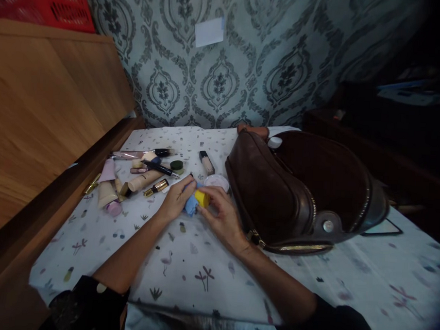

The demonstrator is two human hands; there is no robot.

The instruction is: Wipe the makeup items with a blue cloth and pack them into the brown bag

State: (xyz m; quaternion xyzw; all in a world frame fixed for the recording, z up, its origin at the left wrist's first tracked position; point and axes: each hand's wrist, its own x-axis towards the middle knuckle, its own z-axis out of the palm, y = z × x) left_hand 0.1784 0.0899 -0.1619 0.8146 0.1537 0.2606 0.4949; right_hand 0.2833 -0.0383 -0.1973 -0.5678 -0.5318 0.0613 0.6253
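Head view shows the yellow cylinder (203, 199) held sideways, axis roughly left-right.

Your left hand (177, 197) is holding a blue cloth (191, 205); your right hand (222, 214) is gripping a yellow item (202, 199) beside it. On the counter (186, 270), cosmetics (144, 181) are lying left, an open brown bag (266, 196) right.

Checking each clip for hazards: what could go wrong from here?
The right hand might drop the small yellow cylindrical object it pinches. A shiny gold tube could roll off the nearby left edge of the white printed tablecloth. The open brown leather bag, close to that hand, might get bumped.
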